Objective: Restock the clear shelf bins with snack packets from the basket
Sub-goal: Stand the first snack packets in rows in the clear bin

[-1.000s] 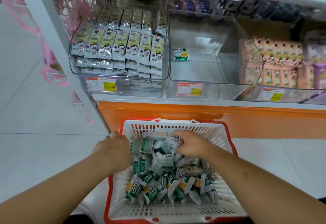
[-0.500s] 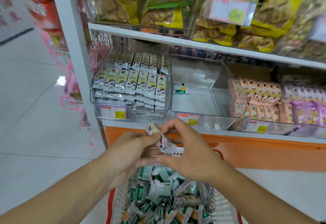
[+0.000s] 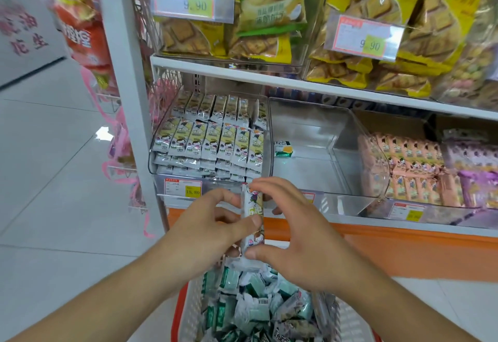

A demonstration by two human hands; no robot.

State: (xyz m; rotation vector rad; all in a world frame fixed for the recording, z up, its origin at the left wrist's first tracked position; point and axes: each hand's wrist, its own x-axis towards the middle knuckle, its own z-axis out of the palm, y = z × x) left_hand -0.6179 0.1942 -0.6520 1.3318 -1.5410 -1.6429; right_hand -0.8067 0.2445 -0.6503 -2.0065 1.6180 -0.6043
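Observation:
A long white and yellow snack packet [image 3: 252, 217] stands upright between my two hands, just in front of the shelf edge. My left hand [image 3: 213, 231] pinches its side with thumb and fingers. My right hand [image 3: 293, 236] holds it with fingers at the top and the thumb near the bottom. Below them the white basket with a red rim [image 3: 188, 314] holds several green and white packets [image 3: 250, 304]. The left clear bin [image 3: 161, 174] is packed with matching packets. The middle clear bin [image 3: 350, 180] holds one small green packet [image 3: 283, 149].
A bin of pink packets [image 3: 412, 169] sits to the right of the middle bin, purple ones beyond. The upper shelf [image 3: 269, 77] carries yellow cookie bags behind price tags. A white upright post [image 3: 126, 99] and pink ribbons stand at left, with tiled floor beyond.
Both hands rose out of the basket with a packet. The packet now stands upright between them, and the view has tilted up toward the shelves.

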